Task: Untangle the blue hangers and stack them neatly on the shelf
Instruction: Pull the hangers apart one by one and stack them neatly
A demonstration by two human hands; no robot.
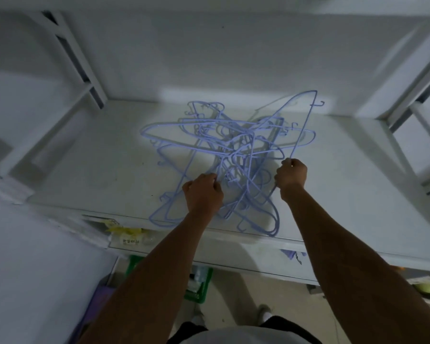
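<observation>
Blue hangers [224, 142] tangled on shelf [97, 170], left hand [202, 194] gripping near strands, right hand [291, 175] gripping 1 raised hanger [305, 120]

The light was dim and bluish. A white shelf [97, 170] stood against a plain white wall [209, 58], with white metal posts [70, 50] on both sides. Below it, a green crate [204, 289] sat on the pale floor [246, 289].

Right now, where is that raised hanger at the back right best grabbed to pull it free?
On the raised hanger, probably its long straight bar, from the near right, where the right hand grips it: that bar tilts up clear of the tangled pile.
</observation>
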